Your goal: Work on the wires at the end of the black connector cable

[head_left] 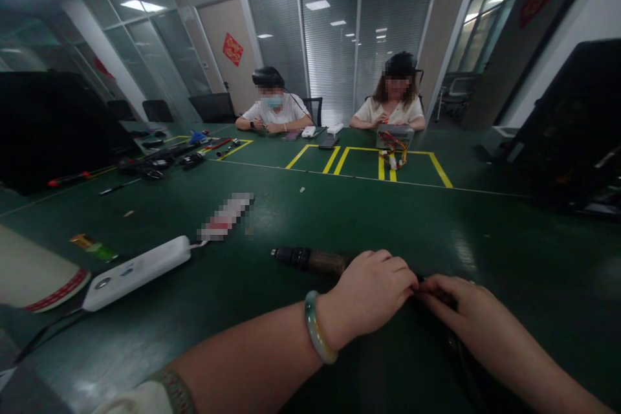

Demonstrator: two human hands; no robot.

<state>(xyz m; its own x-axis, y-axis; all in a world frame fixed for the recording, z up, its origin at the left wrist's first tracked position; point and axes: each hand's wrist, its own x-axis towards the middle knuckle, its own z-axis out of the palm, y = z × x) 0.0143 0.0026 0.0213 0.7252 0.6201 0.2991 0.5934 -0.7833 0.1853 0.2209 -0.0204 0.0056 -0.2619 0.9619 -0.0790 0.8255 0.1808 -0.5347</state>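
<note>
On a green table (262, 310), a slim tool (327, 263) lies between the middle and the near edge, its tip toward the left edge. Our left hand (373, 291), with a bracelet (315, 330) at the wrist, curls narrowly over the tool's right part, seeming to hold it. Our right hand (468, 301) meets it there, thumb and fingers drawn close by a dark cord (453, 343); we cannot tell whether it grips the cord or the tool. As far as we see, both hands are at that end and neither touches the tip. The covered part is hidden, so we cannot judge what has been done there or what is left. The tool has a brown, worn-looking barrel, a black ringed collar (297, 257) and a small metallic tip (274, 252). Toward the left edge lie a long white device (140, 272) and a small green bottle (101, 252).
</note>
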